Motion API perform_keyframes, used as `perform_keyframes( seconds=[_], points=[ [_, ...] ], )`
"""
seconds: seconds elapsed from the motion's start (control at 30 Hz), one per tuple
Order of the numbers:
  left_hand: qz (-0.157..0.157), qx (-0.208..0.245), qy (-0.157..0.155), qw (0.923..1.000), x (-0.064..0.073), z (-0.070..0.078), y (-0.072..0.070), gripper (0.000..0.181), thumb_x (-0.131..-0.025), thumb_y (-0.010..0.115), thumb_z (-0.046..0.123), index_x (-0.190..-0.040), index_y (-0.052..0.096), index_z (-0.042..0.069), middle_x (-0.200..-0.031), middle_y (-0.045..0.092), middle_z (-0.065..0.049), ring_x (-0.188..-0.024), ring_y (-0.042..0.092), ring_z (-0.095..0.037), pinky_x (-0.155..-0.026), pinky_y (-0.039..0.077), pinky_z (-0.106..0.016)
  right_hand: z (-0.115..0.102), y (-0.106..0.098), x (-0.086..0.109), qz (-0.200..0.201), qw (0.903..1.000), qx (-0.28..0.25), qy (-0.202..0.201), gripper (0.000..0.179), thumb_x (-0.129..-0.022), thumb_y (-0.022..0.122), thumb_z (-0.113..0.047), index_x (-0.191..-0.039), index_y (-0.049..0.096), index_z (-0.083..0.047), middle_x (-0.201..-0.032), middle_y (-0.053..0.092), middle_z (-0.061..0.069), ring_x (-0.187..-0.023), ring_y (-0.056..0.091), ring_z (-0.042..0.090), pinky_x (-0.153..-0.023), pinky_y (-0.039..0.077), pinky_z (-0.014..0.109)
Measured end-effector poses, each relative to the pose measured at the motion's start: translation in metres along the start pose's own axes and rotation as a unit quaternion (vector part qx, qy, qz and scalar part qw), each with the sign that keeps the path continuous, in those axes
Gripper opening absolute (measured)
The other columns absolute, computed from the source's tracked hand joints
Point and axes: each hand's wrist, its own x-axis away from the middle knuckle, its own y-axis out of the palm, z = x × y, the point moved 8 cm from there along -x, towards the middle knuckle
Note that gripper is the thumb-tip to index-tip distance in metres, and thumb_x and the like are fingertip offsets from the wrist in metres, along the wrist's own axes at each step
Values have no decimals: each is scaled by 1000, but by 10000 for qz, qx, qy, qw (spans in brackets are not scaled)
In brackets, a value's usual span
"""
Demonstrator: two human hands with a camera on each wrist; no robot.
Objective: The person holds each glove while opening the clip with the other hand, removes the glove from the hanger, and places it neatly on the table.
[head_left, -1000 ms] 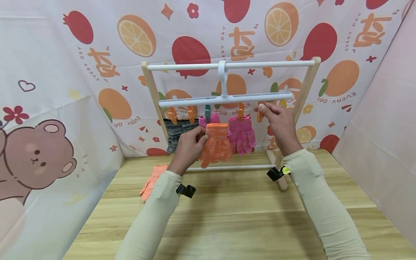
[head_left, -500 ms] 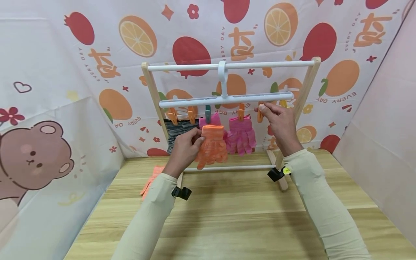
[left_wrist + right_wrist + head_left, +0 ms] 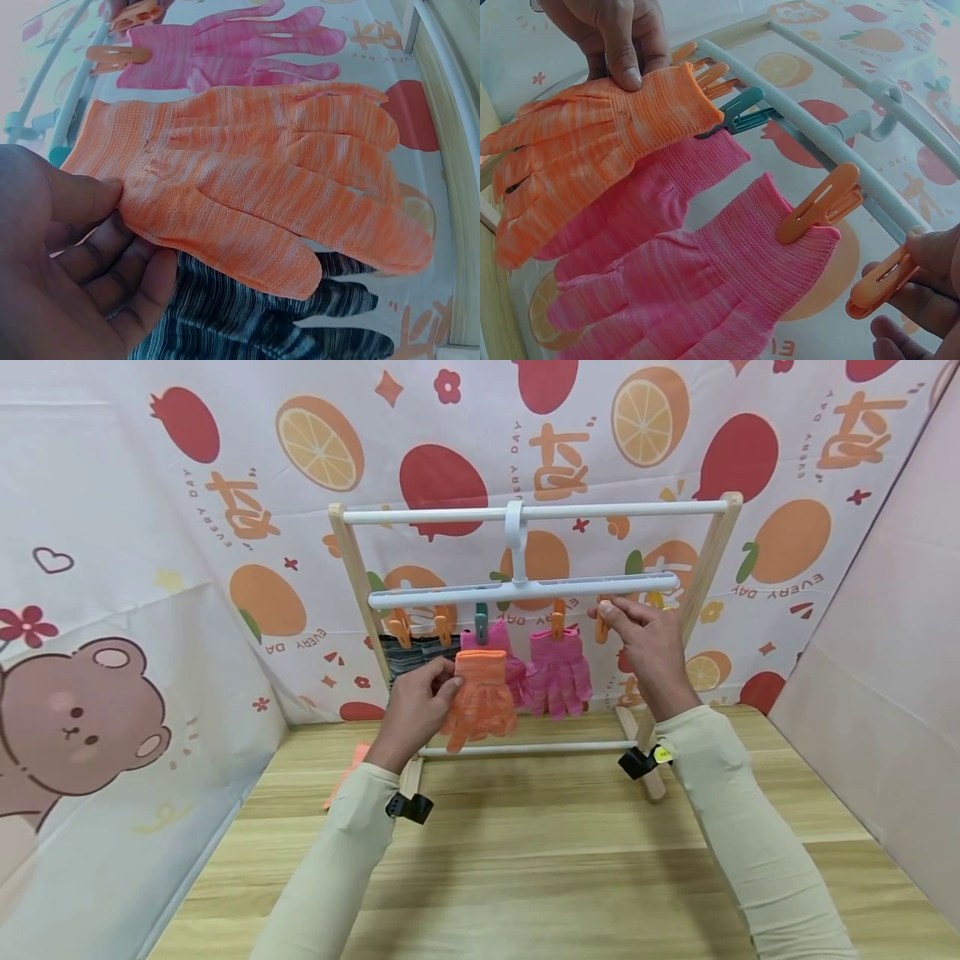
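Note:
My left hand (image 3: 416,706) pinches an orange knit glove (image 3: 482,697) by the side of its cuff, fingers of the glove hanging down. In the left wrist view the glove (image 3: 247,180) spreads across the middle, over a dark striped glove (image 3: 255,322). My right hand (image 3: 648,647) pinches an orange clothespin (image 3: 602,620) under the right part of the white hanger (image 3: 585,586). Two pink gloves hang between the hands: one (image 3: 558,672) from an orange clothespin (image 3: 558,618), the other (image 3: 491,635) from a green clothespin (image 3: 482,623), partly behind the orange glove.
The hanger hooks onto the top bar (image 3: 622,510) of a wooden rack (image 3: 708,560). Dark striped gloves (image 3: 420,653) hang at left from orange clothespins (image 3: 400,628). A yellow clothespin (image 3: 656,600) is at right. Another orange glove (image 3: 348,772) lies on the table (image 3: 540,860), partly behind my left arm.
My left hand has moved left and slightly down with the orange glove, uncovering more of the pink gloves. My right hand stays at the orange clothespin.

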Motion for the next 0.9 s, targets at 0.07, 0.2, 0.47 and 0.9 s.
perform_keyframes(
  seconds=[0.07,0.2,0.47,0.9],
  points=[
    [18,-34,21,10000,0,-1,-2,11,-104,61,19,-106,69,11,-85,65,-4,-67,53,-21,-62,45,-37,0,-1,0,10,10000,16,15,39,-97,68,-41,-123,75,-12,-109,74,4,-116,59,17,-89,38,35],
    [60,-100,4,9999,1,-4,-6,11,-104,61,19,-105,68,11,-82,62,-4,-66,52,-22,-62,43,-37,0,-2,0,19,10000,39,20,39,-96,68,-42,-123,75,-14,-106,75,0,-115,59,17,-75,41,30],
    [9,-60,-63,10000,3,-6,-12,12,-104,60,18,-106,68,9,-84,63,-6,-66,51,-22,-61,43,-37,-1,0,-1,-35,10000,-13,-54,39,-97,69,-41,-122,75,-12,-111,74,4,-118,58,17,-92,38,36],
    [61,-110,-118,9999,6,-13,-20,11,-104,61,17,-106,68,9,-86,64,-7,-68,52,-23,-62,44,-37,-2,-1,0,-17,10000,-40,-56,38,-97,69,-38,-123,75,-11,-109,75,6,-118,59,18,-96,38,37]
  ],
)
